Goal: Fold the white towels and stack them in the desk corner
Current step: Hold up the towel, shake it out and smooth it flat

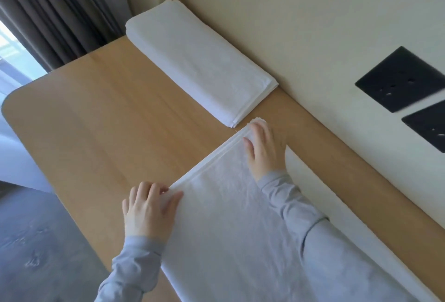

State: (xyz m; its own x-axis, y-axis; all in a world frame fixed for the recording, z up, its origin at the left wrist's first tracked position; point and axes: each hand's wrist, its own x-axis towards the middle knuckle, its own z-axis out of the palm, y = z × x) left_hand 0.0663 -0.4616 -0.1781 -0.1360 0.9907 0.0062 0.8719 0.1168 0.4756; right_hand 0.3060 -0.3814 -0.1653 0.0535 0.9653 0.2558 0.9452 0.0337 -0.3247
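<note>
Two corners of the white towel [228, 217] are held on the desk [108, 109]: left hand [150, 207] pinches one with curled fingers, right hand [265, 152] presses the other, fingers together.

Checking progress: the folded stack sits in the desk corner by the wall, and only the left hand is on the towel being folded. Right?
Not quite. The head view shows both hands on the towel: the left hand at one corner, the right hand at the other. The rest holds.
</note>
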